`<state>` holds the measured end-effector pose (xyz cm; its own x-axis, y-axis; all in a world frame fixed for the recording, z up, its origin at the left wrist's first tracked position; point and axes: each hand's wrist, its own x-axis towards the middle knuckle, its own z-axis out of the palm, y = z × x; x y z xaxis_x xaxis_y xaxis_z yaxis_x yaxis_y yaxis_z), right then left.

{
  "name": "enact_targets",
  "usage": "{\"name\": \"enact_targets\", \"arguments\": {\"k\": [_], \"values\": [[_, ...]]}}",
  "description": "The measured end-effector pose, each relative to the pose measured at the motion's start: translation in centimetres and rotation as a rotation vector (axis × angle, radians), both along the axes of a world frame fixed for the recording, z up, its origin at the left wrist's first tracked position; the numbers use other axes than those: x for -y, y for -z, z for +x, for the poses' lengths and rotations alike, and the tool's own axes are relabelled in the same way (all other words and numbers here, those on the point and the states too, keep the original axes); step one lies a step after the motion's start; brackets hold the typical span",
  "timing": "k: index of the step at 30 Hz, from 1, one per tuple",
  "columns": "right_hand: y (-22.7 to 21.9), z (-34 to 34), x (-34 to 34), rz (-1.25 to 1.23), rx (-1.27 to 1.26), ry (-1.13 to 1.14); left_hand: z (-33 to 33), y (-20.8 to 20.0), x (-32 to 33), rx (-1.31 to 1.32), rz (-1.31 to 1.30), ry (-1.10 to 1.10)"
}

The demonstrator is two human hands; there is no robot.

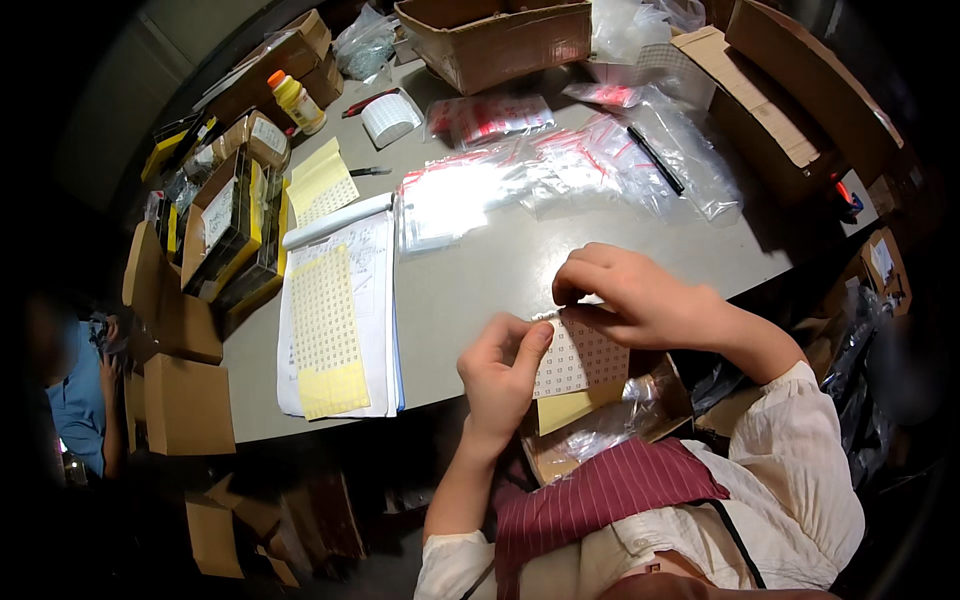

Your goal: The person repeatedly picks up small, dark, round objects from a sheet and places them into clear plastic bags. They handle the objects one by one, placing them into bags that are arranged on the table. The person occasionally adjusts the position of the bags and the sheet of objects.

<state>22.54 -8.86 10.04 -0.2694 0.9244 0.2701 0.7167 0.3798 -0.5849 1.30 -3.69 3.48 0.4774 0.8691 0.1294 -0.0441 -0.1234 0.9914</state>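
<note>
A white sheet of small printed stickers is held up just off the table's front edge, with a yellow backing sheet showing beneath it. My left hand grips its left edge, thumb on top. At the sheet's upper edge my right hand is closed, thumb and bent fingers pinched together; whether a single sticker is between the fingertips is too small to tell. Under the sheet, close to my body, an open cardboard box contains clear plastic bags.
On the table, a notepad bears a yellow sticker sheet. Clear zip bags, a black marker, a yellow bottle and cardboard boxes lie beyond. Another person is at the far left.
</note>
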Motion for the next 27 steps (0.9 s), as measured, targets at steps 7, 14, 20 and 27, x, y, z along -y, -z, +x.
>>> {"name": "enact_targets", "arguments": {"k": [7, 14, 20, 27], "values": [[1.2, -0.8, 0.0, 0.219, 0.29, 0.022, 0.5, 0.2, -0.7, -0.085, 0.075, -0.022], [1.6, -1.3, -0.8, 0.434, 0.37, -0.116, -0.4, 0.7, -2.8, 0.022, -0.08, -0.055], [0.9, 7.9, -9.3, -0.207, 0.068, 0.196, -3.0, 1.8, -4.7, 0.033, -0.088, -0.196], [3.6, 11.2, -15.3, -0.294, 0.313, 0.206, -2.9, 1.4, -4.8, 0.027, -0.086, -0.196]]}}
